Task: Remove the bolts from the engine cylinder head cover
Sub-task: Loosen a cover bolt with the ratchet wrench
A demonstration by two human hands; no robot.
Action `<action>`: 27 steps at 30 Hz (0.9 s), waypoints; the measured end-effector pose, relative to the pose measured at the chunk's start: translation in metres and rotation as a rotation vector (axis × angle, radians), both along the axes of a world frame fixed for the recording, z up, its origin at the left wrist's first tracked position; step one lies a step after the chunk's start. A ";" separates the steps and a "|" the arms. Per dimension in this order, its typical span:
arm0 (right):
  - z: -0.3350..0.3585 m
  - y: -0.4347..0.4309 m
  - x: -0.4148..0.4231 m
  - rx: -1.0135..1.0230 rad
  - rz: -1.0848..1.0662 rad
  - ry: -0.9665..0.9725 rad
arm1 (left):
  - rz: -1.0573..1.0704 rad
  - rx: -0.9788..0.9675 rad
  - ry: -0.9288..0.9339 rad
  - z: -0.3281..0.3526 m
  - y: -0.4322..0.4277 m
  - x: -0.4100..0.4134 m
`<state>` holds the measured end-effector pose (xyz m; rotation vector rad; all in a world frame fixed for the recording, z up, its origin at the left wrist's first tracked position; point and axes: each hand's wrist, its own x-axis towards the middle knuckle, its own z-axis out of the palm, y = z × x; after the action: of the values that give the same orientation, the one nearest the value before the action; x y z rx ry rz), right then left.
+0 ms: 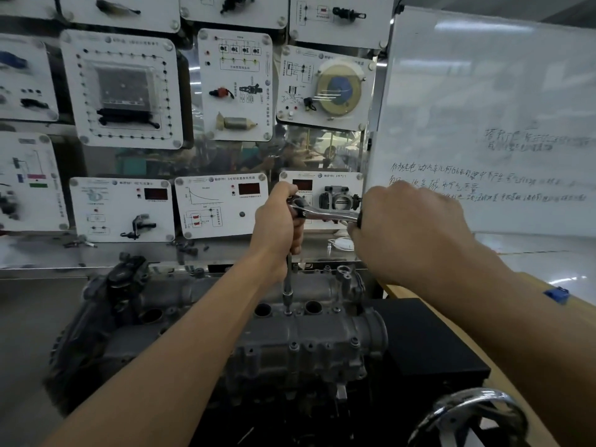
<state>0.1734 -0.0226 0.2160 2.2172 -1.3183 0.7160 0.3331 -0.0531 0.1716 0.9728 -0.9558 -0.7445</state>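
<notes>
A grey engine cylinder head cover (309, 337) lies across the stand below me, with round plug holes along its top. A chrome ratchet wrench (325, 211) is held level above it. Its long extension bar and socket (288, 291) stand upright on a bolt (288, 312) between two plug holes. My left hand (279, 221) is wrapped around the ratchet head and the top of the extension. My right hand (409, 233) grips the black handle end of the ratchet. More bolts (354, 341) sit along the cover's near edge.
A wall of white training panels (122, 88) with sensors stands behind the engine. A whiteboard (490, 124) with writing is at the right. A chrome handwheel (474, 417) sits at the bottom right, beside a black box (429, 343). A white mask (342, 244) lies on the shelf.
</notes>
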 end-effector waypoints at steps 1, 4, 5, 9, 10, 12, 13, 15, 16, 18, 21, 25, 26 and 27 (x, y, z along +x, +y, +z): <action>-0.001 0.008 0.003 0.018 0.021 0.032 | 0.009 0.013 0.002 0.001 -0.001 -0.001; -0.003 0.019 0.011 0.028 0.049 0.106 | 0.033 0.033 0.011 0.000 0.000 0.002; -0.002 0.010 0.012 -0.021 0.022 0.104 | 0.034 0.027 0.008 -0.002 0.000 0.005; 0.001 -0.066 0.001 -0.267 -0.036 -0.041 | -0.038 0.059 -0.108 0.000 -0.006 0.004; -0.001 -0.085 -0.002 -0.303 0.014 -0.052 | -0.052 0.098 -0.121 0.005 -0.010 0.001; -0.007 -0.112 -0.007 -0.410 0.117 -0.052 | -0.076 0.158 -0.112 0.012 -0.016 -0.001; -0.010 -0.121 -0.008 -0.490 0.157 -0.076 | -0.098 0.165 -0.110 0.014 -0.020 -0.001; -0.012 -0.133 -0.007 -0.626 0.200 -0.124 | -0.127 0.176 -0.108 0.012 -0.022 0.002; -0.011 -0.138 -0.003 -0.659 0.220 -0.141 | -0.119 0.177 -0.098 0.010 -0.020 0.003; -0.009 -0.149 0.003 -0.681 0.281 -0.167 | -0.098 0.167 -0.077 0.009 -0.018 0.003; -0.009 -0.167 0.013 -0.639 0.394 -0.200 | -0.108 0.116 -0.095 0.007 -0.011 0.002; -0.012 -0.160 0.046 -0.412 0.520 -0.438 | -0.294 0.059 -0.228 -0.006 0.002 -0.018; -0.012 -0.151 0.056 -0.314 0.522 -0.449 | -0.294 0.056 -0.244 -0.008 0.003 -0.020; -0.012 -0.143 0.062 -0.227 0.484 -0.391 | -0.265 0.051 -0.213 -0.007 0.003 -0.017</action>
<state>0.2358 -0.1655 0.2037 2.2945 -0.7938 1.4597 0.3161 -0.0498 0.1647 0.9950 -1.2737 -0.9023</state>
